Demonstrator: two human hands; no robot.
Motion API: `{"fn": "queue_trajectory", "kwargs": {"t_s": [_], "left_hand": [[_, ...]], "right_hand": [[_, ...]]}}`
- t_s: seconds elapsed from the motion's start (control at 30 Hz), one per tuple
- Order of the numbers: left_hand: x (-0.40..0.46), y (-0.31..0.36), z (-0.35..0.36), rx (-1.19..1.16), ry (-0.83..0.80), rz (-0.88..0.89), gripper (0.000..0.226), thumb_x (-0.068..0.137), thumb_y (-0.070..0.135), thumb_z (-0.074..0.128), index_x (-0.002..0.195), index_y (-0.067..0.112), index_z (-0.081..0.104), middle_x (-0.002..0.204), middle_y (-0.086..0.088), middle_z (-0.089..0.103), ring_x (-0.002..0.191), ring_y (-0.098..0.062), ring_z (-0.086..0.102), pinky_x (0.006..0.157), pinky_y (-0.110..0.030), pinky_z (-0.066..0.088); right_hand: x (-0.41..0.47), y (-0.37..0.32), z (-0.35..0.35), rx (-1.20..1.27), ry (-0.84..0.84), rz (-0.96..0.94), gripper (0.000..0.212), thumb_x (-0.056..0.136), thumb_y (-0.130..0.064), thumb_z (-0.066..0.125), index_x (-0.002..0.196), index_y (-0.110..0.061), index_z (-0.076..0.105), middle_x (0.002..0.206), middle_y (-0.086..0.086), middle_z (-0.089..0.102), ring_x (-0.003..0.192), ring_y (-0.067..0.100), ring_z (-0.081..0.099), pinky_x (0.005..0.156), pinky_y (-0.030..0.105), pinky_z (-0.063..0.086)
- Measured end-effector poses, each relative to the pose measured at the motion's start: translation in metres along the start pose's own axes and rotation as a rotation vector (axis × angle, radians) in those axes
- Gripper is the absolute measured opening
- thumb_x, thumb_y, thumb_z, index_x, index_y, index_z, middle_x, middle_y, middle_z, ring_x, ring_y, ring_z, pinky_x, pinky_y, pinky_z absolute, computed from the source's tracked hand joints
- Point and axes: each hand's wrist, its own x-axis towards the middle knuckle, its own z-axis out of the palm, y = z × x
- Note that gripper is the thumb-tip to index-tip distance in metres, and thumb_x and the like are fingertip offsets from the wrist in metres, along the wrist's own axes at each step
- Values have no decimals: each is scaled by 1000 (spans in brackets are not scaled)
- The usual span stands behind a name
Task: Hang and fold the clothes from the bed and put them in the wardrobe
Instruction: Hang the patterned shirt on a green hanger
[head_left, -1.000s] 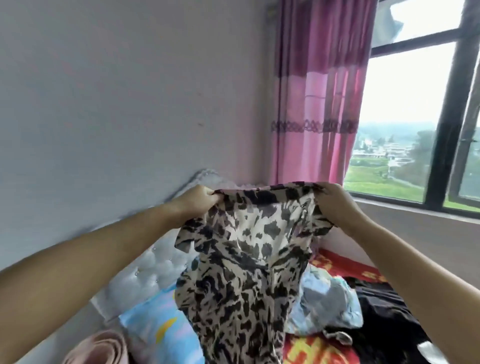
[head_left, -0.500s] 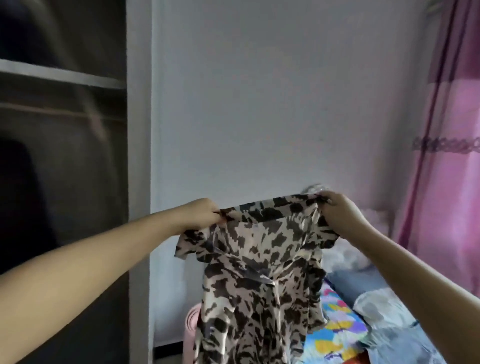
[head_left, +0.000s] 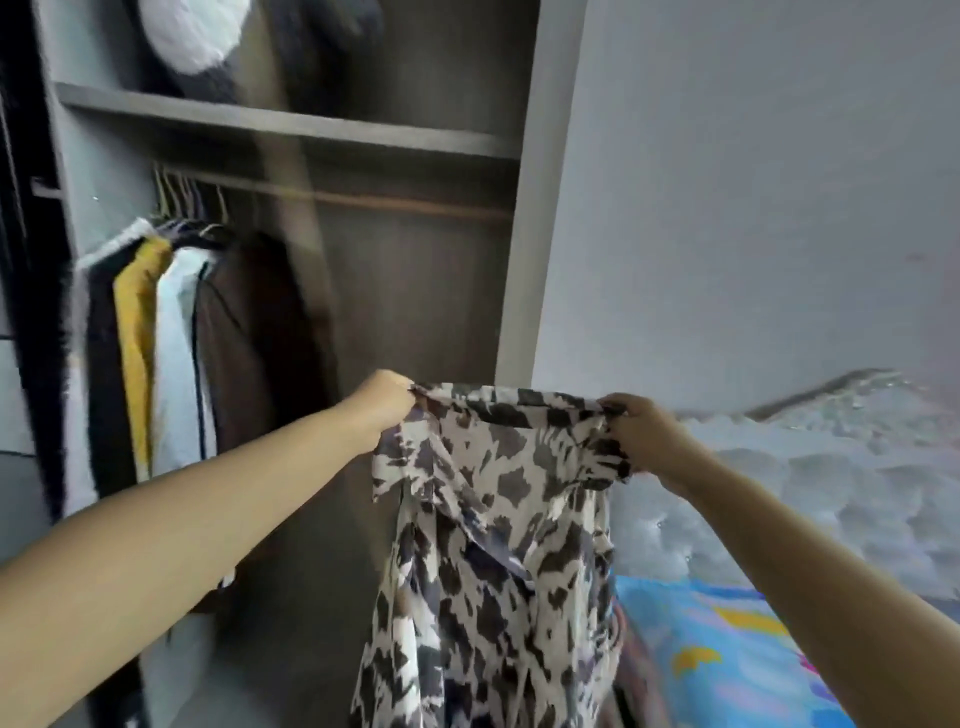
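Note:
A cream garment with dark animal-print blotches (head_left: 498, 525) hangs full length in front of me. My left hand (head_left: 382, 402) grips its top left corner and my right hand (head_left: 644, 436) grips its top right corner, stretching the top edge between them. Behind it stands the open wardrobe (head_left: 524, 249) with a hanging rail (head_left: 405, 203); several clothes on hangers (head_left: 156, 343) crowd the rail's left end. The bed (head_left: 727, 649) with a bright blue printed cover lies at the lower right.
A wardrobe shelf (head_left: 291, 122) above the rail carries dark and white bundles. A white tufted headboard (head_left: 831, 478) rises against the grey wall on the right. The rail's right half carries nothing.
The view has swung left from the window and bed to the open wardrobe. Both hands kept their grip on the print garment and carried it in front of the wardrobe.

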Motion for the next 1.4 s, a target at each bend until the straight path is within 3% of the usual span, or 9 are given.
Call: {"fn": "queue_trajectory", "kwargs": {"t_s": [0.17,0.5,0.67,0.77,0.87,0.97,1.13,1.27,1.4], "left_hand": [[41,-50,-62,-35,-10,-70,17,92,-1,41,91,14,48,82,-9,39,66,-17,35,59,-29,22],[130,-107,-127,-68,-43,-84,13,95,25,51,87,15,54,93,-5,49,87,-19,45,72,-29,34],[177,-101,-115,-153,-70,-59,22,96,29,47,90,13,60,94,-9,53,87,-23,51,73,-29,39],[206,-98,-105,-119,-75,-23,19,96,24,47,81,16,56,86,-8,47,80,-19,44,64,-28,31],[234,-95,-97,-87,-109,-3,26,95,22,48,70,15,51,81,-10,45,77,-19,44,69,-29,29],[264,-83,-100,-89,-109,44,33,94,20,48,62,18,39,65,-5,38,63,-17,38,64,-29,24],[304,-73,-108,-96,-98,86,39,92,20,49,55,20,38,58,0,37,59,-16,36,60,-29,25],[325,-86,-106,-116,-171,77,16,93,23,49,82,13,55,80,-14,54,75,-22,51,72,-30,34],[346,-95,-104,-145,-187,64,12,95,22,48,87,15,55,84,-11,51,78,-22,48,73,-30,32]], "right_hand": [[35,-39,84,43,-82,33,38,90,3,33,102,-19,61,72,5,59,63,24,54,55,29,42],[93,-101,190,-246,-272,76,40,91,0,35,118,-9,63,72,2,58,55,16,56,40,20,43],[136,-133,191,-408,-566,144,27,97,-17,40,120,-15,53,88,3,63,63,16,67,57,30,58],[185,-156,190,-498,-365,32,32,99,-19,42,127,-6,54,111,14,66,85,23,66,71,30,52],[244,-170,183,-661,124,-118,41,97,-21,46,136,-8,47,139,19,44,125,35,46,99,36,42],[304,-164,166,-614,474,-116,41,93,-15,51,132,-8,42,137,20,37,127,38,38,101,43,38],[376,-133,150,-575,478,148,40,98,-9,39,137,-1,39,139,24,44,127,40,46,100,48,41],[401,-117,156,-542,533,58,28,95,-6,48,114,11,61,117,30,61,114,42,58,89,46,49],[403,-124,178,-379,666,-70,22,94,-5,44,112,3,54,105,34,62,100,49,61,78,49,50]]}}
